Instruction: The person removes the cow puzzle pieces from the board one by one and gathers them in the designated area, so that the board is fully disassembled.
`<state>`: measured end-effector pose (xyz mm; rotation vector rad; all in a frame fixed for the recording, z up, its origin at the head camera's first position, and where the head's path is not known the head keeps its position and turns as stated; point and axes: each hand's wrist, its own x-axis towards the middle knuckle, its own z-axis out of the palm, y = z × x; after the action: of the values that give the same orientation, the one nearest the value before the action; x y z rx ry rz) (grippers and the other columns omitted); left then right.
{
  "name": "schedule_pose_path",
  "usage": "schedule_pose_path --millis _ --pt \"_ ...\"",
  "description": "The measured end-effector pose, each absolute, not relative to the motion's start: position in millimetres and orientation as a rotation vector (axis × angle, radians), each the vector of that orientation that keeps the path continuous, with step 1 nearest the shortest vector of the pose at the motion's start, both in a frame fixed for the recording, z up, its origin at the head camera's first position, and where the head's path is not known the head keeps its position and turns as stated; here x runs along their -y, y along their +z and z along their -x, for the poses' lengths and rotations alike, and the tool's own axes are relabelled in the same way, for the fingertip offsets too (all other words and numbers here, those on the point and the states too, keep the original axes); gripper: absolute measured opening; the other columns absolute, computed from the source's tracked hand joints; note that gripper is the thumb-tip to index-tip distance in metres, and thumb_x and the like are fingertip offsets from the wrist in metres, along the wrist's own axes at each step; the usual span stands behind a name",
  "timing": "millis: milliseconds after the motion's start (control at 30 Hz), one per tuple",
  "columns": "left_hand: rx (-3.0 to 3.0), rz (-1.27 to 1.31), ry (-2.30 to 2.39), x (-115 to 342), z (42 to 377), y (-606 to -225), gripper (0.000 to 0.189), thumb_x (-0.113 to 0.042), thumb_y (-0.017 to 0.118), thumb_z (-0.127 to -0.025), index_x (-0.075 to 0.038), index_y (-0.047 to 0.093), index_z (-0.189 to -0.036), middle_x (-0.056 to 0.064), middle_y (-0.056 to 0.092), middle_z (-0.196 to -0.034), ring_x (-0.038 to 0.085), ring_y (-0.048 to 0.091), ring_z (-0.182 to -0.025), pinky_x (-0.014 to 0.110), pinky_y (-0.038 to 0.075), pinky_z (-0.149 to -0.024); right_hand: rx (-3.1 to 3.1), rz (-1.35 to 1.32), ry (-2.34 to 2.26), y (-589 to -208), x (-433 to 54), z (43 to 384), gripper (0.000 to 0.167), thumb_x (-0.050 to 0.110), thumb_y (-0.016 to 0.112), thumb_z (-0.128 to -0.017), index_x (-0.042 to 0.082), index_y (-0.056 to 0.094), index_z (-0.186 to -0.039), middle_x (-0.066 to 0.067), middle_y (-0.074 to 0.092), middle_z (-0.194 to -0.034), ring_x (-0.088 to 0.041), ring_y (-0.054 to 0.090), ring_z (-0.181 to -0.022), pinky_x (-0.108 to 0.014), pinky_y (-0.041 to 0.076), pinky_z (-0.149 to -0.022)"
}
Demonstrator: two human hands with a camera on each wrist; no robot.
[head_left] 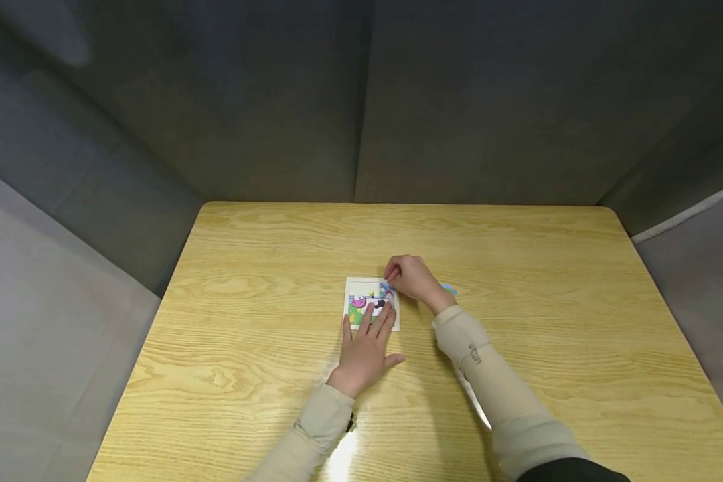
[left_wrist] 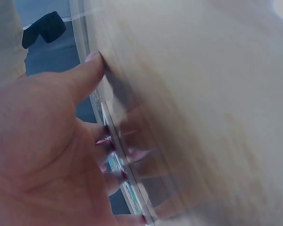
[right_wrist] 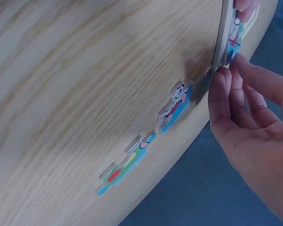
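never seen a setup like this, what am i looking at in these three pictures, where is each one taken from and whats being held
There is no machine here, just a person working bare-handed on a cow jigsaw in a white frame on a wood-grain table. The wide picture comes from a camera worn on the head, looking forward and down. The two close ones come from cameras worn on the wrists, so the table looks tilted. The left hand lies with fingers spread across the jigsaw's near part, gripping nothing. The right hand has its fingers curled at the frame's far right corner; whether they pinch a piece is hard to see. Loose pieces lie on the table near that hand, seen best from the right wrist.
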<state>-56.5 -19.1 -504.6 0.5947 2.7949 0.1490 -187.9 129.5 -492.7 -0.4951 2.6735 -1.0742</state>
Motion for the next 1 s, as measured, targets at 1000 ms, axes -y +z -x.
schedule_pose_path --millis 1000 --pt "-2.805 -0.593 0.133 18 56 -500 0.084 -0.060 0.049 -0.094 -0.018 0.018 -0.159 -0.003 0.010 -0.165 0.026 0.008 -0.150 0.063 0.015 -0.113 -2.584 0.451 -1.216 -497 -140 188 0.011 -0.002 0.076 -0.082 -0.001 0.073 -0.093 -0.011 0.070 -0.085 -0.020 0.066 -0.076 -0.031 0.054 -0.071"
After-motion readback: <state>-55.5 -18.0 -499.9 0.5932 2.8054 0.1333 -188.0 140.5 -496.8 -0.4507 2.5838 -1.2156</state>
